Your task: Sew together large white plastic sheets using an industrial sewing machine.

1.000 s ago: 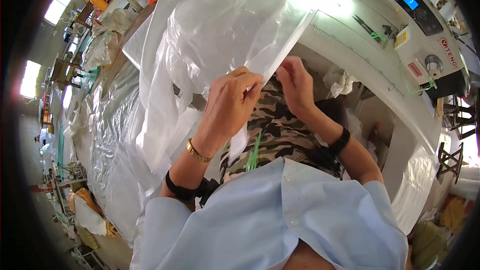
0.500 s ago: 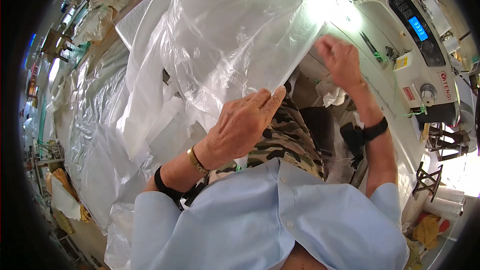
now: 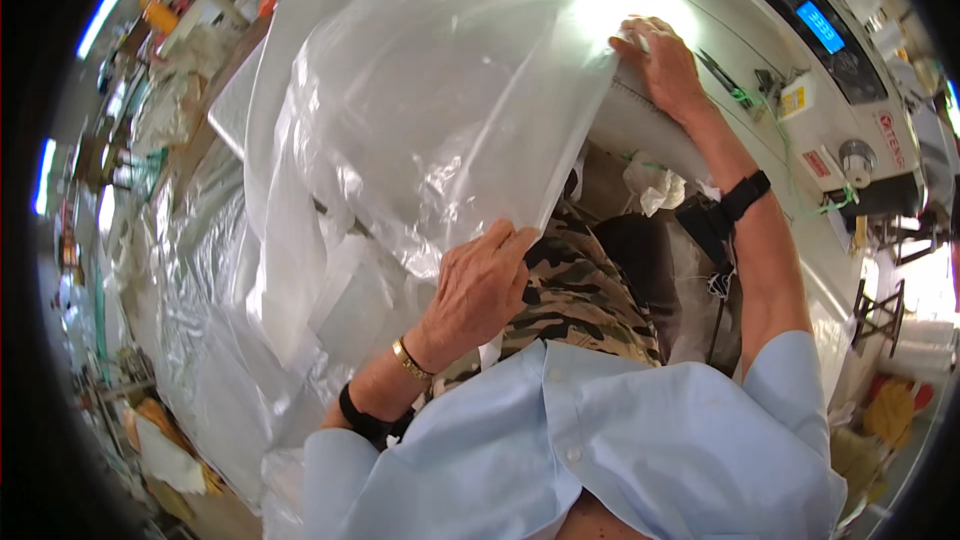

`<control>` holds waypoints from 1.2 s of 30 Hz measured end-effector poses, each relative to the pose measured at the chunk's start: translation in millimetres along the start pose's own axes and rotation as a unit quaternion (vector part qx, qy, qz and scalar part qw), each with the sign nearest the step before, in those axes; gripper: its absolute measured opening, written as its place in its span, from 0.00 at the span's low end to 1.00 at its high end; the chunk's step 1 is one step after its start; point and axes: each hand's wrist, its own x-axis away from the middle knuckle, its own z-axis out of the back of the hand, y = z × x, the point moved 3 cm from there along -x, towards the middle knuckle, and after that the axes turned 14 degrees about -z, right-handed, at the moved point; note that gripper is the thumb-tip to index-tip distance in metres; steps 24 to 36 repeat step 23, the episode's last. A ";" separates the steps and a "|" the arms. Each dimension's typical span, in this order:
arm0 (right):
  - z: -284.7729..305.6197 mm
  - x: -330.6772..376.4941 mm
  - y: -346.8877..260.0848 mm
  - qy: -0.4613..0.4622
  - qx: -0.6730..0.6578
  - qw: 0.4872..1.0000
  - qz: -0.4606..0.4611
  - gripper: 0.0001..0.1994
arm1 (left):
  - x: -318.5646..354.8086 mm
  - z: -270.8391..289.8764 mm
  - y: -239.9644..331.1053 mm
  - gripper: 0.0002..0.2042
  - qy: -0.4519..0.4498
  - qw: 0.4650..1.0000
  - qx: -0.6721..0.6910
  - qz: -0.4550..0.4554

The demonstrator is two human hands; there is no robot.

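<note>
A large translucent plastic sheet (image 3: 400, 110) spreads over the work surface and hangs toward my lap. My left hand (image 3: 478, 285) is closed on its near edge, with the fingertips partly hidden by the film. Farther up the same edge, beside the glaring lamp light, my right hand (image 3: 660, 65) pinches the sheet with curled fingers. Between the two hands the edge runs nearly straight and taut. Right of my right hand is a sewing machine (image 3: 820, 70) with a lit blue display; glare hides its needle area.
Dark tweezers (image 3: 722, 75) lie on the machine bed near green thread. A crumpled whitish scrap (image 3: 655, 185) sits below my right hand. More clear plastic film (image 3: 190, 340) is heaped at the left. A dark stool (image 3: 880, 310) stands at the far right.
My right hand has moved up and left onto the sheet's edge by the light. The left hand has moved slightly down and left, its fingers now curled more around the sheet.
</note>
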 end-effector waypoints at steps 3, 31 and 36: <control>-3.4 -3.1 -2.5 -0.037 -0.011 0.999 0.010 0.24 | -9.4 -3.2 -5.7 0.12 0.010 1.000 -0.009 -0.025; -10.5 4.3 5.0 -0.120 -0.020 0.992 0.028 0.43 | -150.8 4.7 -39.6 0.05 -0.001 0.988 -0.138 -0.076; -10.5 4.3 5.0 -0.120 -0.020 0.992 0.028 0.43 | -150.8 4.7 -39.6 0.05 -0.001 0.988 -0.138 -0.076</control>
